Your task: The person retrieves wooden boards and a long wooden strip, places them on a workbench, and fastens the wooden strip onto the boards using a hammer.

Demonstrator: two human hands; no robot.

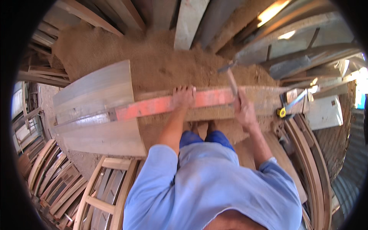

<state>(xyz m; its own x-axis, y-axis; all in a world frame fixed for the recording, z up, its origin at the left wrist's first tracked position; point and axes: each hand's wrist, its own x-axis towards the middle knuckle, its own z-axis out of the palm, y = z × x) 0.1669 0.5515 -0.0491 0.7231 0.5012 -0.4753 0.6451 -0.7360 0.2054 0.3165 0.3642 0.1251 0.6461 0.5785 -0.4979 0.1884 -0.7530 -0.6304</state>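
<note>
A long, worn orange-painted board (153,107) lies crosswise in front of me, along a wooden beam (264,94). My left hand (184,96) is on top of the board, its fingers curled over the far edge. Just right of the board's bright part, my right hand (245,113) is closed round the wooden handle of a hammer (232,80). The hammer is raised and tilted, its head pointing away from me. A shiny silver strip (94,118) runs on in line with the board's left end, over a wide pale panel (96,86).
A yellow tape measure (281,112) and a light-blue strip-like tool (296,99) lie at the beam's right end. Timber boards (191,23) lean at the back. A wooden frame (100,204) stands at lower left, curved wood pieces (312,161) at right. Brown dust covers the floor (142,53).
</note>
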